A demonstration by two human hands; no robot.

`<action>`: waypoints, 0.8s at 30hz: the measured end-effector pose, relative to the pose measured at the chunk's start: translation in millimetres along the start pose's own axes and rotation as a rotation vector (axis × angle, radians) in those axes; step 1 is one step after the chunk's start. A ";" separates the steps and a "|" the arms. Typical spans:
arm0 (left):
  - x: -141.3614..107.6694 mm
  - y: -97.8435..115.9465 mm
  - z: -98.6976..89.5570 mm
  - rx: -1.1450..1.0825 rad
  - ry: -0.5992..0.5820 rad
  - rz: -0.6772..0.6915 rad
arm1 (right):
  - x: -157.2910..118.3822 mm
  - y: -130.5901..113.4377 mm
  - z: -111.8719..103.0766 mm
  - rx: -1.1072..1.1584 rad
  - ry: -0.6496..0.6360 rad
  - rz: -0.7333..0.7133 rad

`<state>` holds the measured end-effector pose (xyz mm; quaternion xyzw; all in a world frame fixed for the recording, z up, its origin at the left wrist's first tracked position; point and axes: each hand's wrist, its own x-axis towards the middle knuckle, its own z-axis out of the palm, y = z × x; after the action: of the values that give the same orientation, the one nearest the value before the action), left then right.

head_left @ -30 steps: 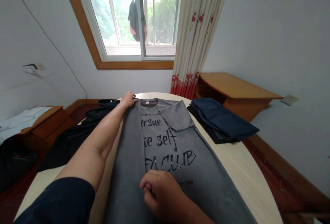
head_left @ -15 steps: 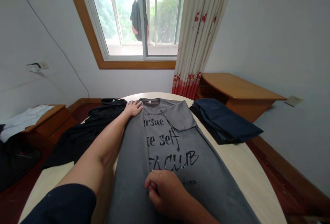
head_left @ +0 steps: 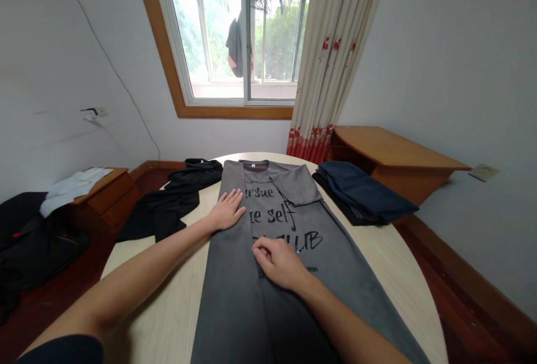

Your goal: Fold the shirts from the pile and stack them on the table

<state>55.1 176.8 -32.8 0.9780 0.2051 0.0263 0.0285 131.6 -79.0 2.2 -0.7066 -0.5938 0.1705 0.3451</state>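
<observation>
A grey T-shirt (head_left: 335, 297) with dark lettering lies on the round pale table (head_left: 168, 297), its collar toward the window. Its left side is folded inward as a long strip, and the right sleeve rests folded over the chest. My left hand (head_left: 227, 210) lies flat on the folded strip, fingers spread. Over the lower lettering, beside the strip's inner edge, my right hand (head_left: 279, 262) rests with curled fingers; whether any cloth is between them is hidden.
Black clothing (head_left: 172, 202) lies loosely at the table's left. Folded dark blue and black garments (head_left: 364, 190) sit at the right. Behind them stands a wooden desk (head_left: 394, 149); a small wooden cabinet (head_left: 100, 190) with white cloth is at the far left.
My left hand has slid from near the collar down the folded strip toward me. My right hand has moved slightly up the shirt, still curled. The camera view has shifted.
</observation>
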 end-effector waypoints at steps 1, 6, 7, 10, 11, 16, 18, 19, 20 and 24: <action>-19.5 5.9 0.8 -0.010 0.006 0.027 | 1.4 3.4 0.2 -0.005 0.023 0.005; -106.8 42.4 -4.0 -0.069 -0.023 0.126 | 8.3 20.7 3.0 -0.057 0.114 0.029; -122.2 51.2 -5.6 -0.077 -0.029 0.148 | 8.9 22.8 3.7 -0.065 0.131 0.032; -164.0 78.0 -10.0 -0.100 -0.028 0.217 | 7.4 25.1 5.2 -0.094 0.174 0.040; -176.4 86.5 -11.5 -0.108 -0.030 0.230 | 5.8 24.8 5.6 -0.108 0.186 0.042; -227.6 120.2 -21.2 -0.161 -0.077 0.313 | -8.2 21.3 7.8 -0.219 0.234 0.069; -244.2 129.7 -26.1 -0.185 -0.090 0.382 | -15.4 20.4 9.4 -0.277 0.241 0.041; -251.9 133.6 -28.6 -0.197 -0.098 0.410 | -19.0 20.1 10.3 -0.308 0.240 0.011; -259.2 137.0 -30.9 -0.207 -0.108 0.434 | -22.6 19.8 11.1 -0.339 0.236 -0.022; -283.7 145.9 -36.2 -0.226 -0.141 0.520 | -35.8 19.0 13.3 -0.434 0.212 -0.099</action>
<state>-148.3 -69.2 1.7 0.9878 -0.0590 -0.0124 0.1438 128.2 -110.5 -26.3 -0.7482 -0.6109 -0.0531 0.2534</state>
